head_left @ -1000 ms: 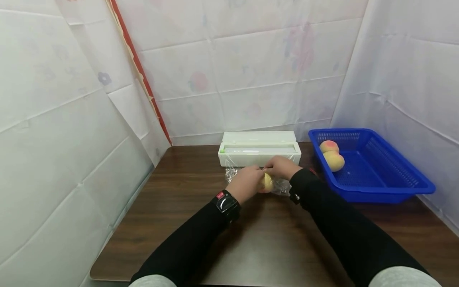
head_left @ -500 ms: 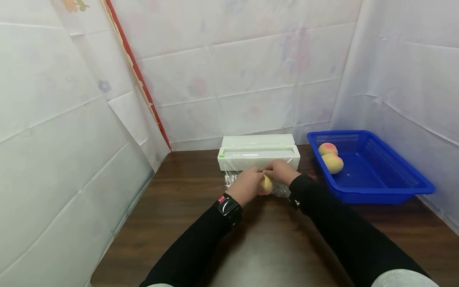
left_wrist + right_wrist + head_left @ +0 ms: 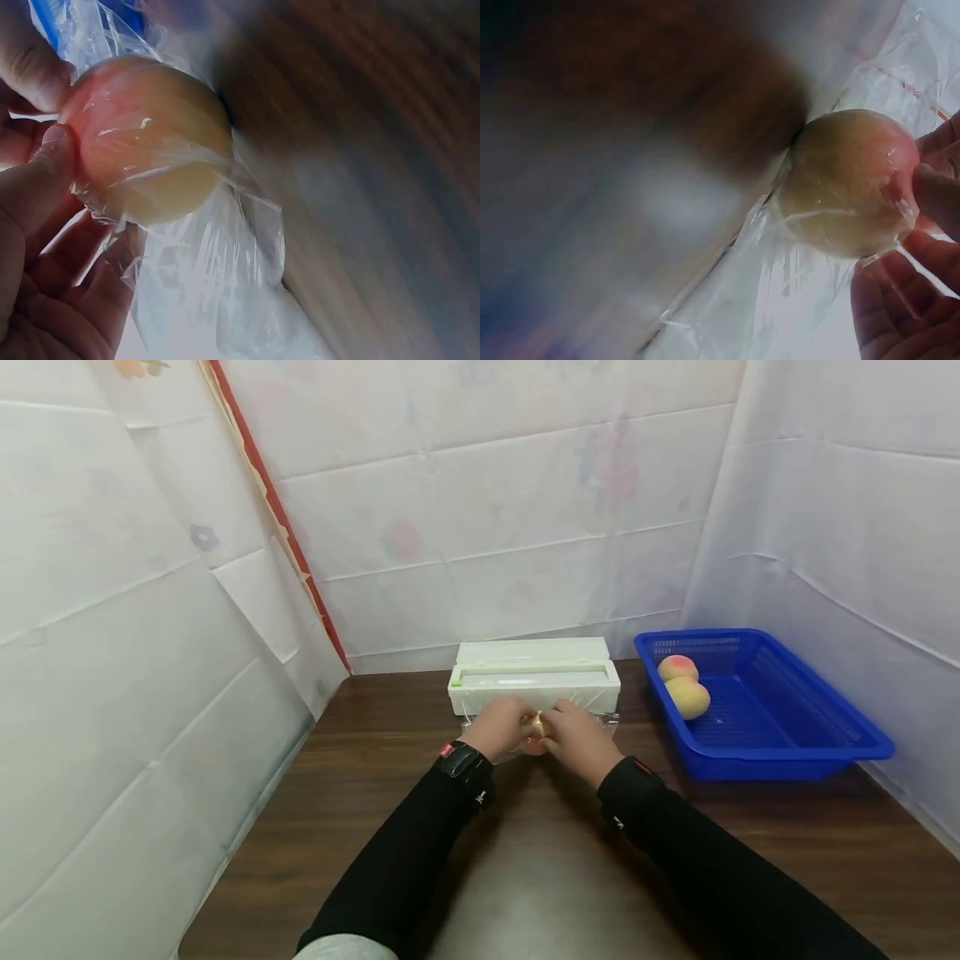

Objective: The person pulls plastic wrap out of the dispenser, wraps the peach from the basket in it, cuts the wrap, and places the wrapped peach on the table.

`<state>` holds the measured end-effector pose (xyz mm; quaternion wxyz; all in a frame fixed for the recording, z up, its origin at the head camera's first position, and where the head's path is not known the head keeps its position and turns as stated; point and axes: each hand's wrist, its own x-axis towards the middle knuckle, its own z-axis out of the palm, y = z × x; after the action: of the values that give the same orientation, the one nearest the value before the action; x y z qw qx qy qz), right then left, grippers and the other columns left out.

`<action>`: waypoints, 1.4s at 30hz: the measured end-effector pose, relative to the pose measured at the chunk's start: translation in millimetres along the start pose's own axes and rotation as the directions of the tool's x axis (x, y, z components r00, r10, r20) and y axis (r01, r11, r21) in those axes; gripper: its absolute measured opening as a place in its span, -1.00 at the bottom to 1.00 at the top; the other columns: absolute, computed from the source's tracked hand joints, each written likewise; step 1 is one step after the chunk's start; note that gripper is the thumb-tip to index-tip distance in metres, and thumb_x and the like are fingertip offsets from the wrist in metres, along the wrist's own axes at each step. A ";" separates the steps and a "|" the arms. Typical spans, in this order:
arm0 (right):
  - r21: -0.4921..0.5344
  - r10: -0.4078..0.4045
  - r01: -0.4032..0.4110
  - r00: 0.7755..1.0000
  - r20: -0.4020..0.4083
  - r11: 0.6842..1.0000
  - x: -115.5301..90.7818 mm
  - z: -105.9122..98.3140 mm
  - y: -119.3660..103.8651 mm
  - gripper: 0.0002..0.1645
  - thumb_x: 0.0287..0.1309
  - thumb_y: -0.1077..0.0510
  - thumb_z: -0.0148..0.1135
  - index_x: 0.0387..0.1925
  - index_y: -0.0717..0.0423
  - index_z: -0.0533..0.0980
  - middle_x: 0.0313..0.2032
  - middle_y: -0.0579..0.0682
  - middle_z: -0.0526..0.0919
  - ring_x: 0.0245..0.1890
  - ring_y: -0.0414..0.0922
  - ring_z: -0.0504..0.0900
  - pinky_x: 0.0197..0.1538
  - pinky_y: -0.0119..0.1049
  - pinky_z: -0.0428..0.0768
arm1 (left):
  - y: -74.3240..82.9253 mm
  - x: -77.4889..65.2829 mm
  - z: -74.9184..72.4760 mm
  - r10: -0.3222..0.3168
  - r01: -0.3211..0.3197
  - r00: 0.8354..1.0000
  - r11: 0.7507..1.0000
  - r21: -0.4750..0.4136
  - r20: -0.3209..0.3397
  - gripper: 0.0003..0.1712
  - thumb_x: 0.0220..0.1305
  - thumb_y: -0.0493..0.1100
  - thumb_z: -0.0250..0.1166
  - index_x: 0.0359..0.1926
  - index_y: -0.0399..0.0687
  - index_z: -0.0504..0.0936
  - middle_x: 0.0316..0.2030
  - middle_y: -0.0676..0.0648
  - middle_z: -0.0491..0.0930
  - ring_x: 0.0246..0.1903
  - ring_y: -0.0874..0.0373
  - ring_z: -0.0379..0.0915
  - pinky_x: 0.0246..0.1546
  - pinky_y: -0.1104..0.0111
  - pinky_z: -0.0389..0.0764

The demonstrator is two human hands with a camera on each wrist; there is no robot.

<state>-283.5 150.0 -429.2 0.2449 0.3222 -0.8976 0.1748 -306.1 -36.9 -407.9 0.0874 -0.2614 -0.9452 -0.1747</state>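
A yellow and pink peach (image 3: 150, 142) sits loosely covered in clear cling film (image 3: 214, 262) on the dark wooden table, just in front of a white cling film box (image 3: 536, 700). My left hand (image 3: 495, 727) grips it from the left, thumb on the film-covered skin and fingers behind a crumpled fold. From the right, my right hand (image 3: 579, 742) holds the same peach, its thumb pressing the pink side in the right wrist view. Fingertips of both hands nearly meet over the top. Film runs from the peach toward the box, whose lid stands raised at the back.
A blue plastic basket (image 3: 780, 753) stands at the right with two peaches (image 3: 687, 697) against its left side. White patterned sheets (image 3: 480, 527) hang behind and along both sides of the table.
The right hand has turned and come down from above onto the right side of the peach. Both hands now hold it closer together, and more of its pink side faces the head view.
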 end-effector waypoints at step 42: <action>0.037 0.147 -0.166 0.940 0.308 0.985 58.7 4.3 34.0 -0.63 0.06 0.09 0.60 -0.30 0.17 0.54 -0.41 0.01 0.60 -0.39 -0.04 0.50 -0.23 -0.13 0.48 | -20.4 22.6 10.5 0.000 0.000 1.000 0.999 0.035 -0.008 -0.80 0.37 -0.02 0.42 -0.32 -0.01 0.66 -0.43 0.08 0.59 -0.41 0.19 0.44 -0.31 0.37 0.50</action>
<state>-346.9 144.0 -405.6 0.0787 0.2805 -0.9414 0.1701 -336.7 -38.8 -417.7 0.0959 -0.2592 -0.9478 -0.1591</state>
